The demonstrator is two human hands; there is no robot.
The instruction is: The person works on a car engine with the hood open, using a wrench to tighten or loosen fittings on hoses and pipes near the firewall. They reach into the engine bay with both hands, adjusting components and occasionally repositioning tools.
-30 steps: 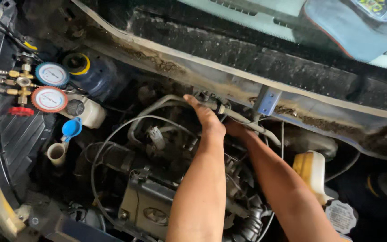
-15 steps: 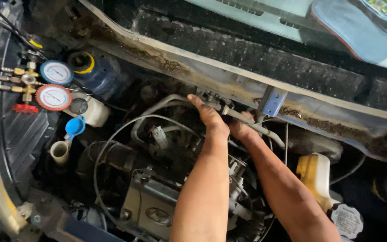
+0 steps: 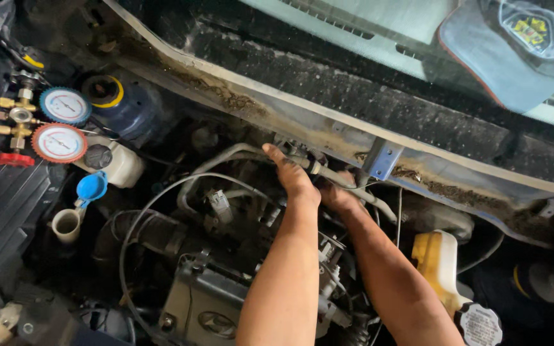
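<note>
It was a car repair workshop: an open engine bay (image 3: 226, 256) lay below the hands, pressure gauges (image 3: 59, 125) hung far to their left

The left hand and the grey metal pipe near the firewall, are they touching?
Touching. The head view shows the left hand laid over the grey metal pipe, fingers curled onto it with no gap visible.

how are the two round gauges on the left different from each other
The upper gauge has a blue rim; the lower gauge has a red rim. The upper gauge looks a little smaller than the lower gauge. The upper gauge sits further toward the dark blue canister; the lower gauge sits just above the red knob. Both have white round dials and join the same brass manifold.
</note>
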